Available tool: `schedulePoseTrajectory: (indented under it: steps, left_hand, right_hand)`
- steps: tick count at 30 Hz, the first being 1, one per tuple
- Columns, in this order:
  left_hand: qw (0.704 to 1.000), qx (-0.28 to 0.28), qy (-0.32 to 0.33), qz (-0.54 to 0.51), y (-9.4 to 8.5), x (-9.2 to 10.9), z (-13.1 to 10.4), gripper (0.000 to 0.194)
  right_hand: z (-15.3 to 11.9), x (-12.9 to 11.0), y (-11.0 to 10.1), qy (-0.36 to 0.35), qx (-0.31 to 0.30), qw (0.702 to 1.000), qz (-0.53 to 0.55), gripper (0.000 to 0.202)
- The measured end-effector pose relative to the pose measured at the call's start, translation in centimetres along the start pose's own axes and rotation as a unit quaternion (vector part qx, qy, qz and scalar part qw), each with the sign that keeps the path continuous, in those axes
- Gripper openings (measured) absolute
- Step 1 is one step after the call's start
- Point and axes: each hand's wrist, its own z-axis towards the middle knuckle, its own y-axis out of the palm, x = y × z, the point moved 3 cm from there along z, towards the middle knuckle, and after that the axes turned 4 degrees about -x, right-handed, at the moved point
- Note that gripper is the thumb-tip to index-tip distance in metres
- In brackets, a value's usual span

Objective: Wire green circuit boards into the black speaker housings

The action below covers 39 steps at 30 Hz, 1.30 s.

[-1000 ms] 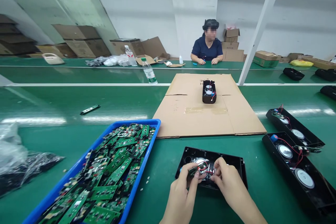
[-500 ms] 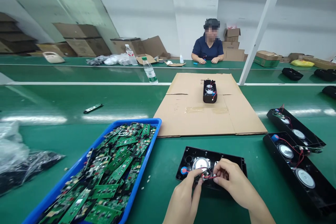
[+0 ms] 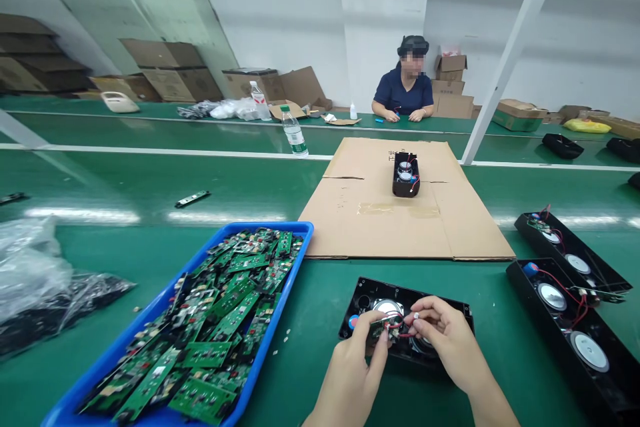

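Observation:
In front of me a black speaker housing (image 3: 366,289) lies on the green table, with a round silver speaker (image 3: 389,307) and a blue-and-red round part (image 3: 353,321) inside. Over it, my left hand (image 3: 350,361) grips a small green circuit board (image 3: 379,329) between thumb and fingers. My right hand (image 3: 447,336) pinches a small white connector (image 3: 416,315), just right of the board. Red wires (image 3: 396,325) run between the hands. My fingers cover part of the board and of the housing's middle.
A blue tray (image 3: 260,357) heaped with circuit boards stands on the left. Flat cardboard (image 3: 400,233) bears another speaker housing (image 3: 406,192). More housings (image 3: 555,293) lie at right. A bottle (image 3: 294,133), plastic bags (image 3: 40,280) and a seated person (image 3: 404,90) are farther off.
The circuit board has turned so its green face shows more. My right hand has lifted the white connector slightly upward. The whole view has shifted a little.

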Motion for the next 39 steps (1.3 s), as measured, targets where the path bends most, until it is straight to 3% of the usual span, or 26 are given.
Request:
schedulePoseTrajectory:
  steps: [3, 8, 14, 19, 22, 25, 28, 31, 33, 39]
  left_hand:
    - [0.999, 0.006, 0.014, 0.036, 0.0, 0.5, 0.2, 0.019]
    - [0.991, 0.007, 0.059, 0.118, 0.1, 1.4, 0.6, 0.019]
    - [0.99, -0.007, 0.03, 0.141, 0.4, 1.5, 1.1, 0.022]
    - [0.987, -0.032, 0.03, 0.157, 0.5, 1.7, 1.4, 0.023]
    - [0.981, -0.065, 0.046, 0.18, 0.3, 2.0, 1.5, 0.025]
    - [0.972, -0.105, 0.085, 0.19, -0.3, 2.5, 1.4, 0.024]
    - [0.961, -0.126, 0.122, 0.213, -0.9, 2.8, 1.2, 0.024]
    - [0.954, -0.135, 0.16, 0.216, -1.3, 3.1, 1.1, 0.025]
    - [0.954, -0.125, 0.174, 0.208, -1.4, 3.3, 1.0, 0.027]
    - [0.961, -0.128, 0.142, 0.198, -1.0, 2.5, 1.0, 0.027]
  right_hand:
    - [-0.2, -0.6, -0.1, -0.035, -0.013, 0.993, -0.111, 0.02]
    - [-0.5, -0.8, 0.3, -0.145, -0.006, 0.961, -0.236, 0.023]
    - [-1.0, -0.3, 0.9, -0.325, 0.055, 0.875, -0.355, 0.014]
    - [-1.1, -0.4, 1.5, -0.359, 0.071, 0.835, -0.41, 0.018]
    - [-1.1, -0.2, 1.6, -0.352, 0.069, 0.838, -0.411, 0.019]
    - [-1.1, -0.1, 1.4, -0.344, 0.049, 0.859, -0.375, 0.017]
    - [-1.0, 0.0, 1.0, -0.3, 0.051, 0.891, -0.337, 0.012]
    - [-0.8, -0.1, 1.0, -0.242, 0.007, 0.913, -0.328, 0.016]
    - [-0.8, -0.2, 1.1, -0.224, -0.022, 0.916, -0.332, 0.018]
    - [-1.2, -0.3, 1.3, -0.214, -0.01, 0.909, -0.357, 0.014]
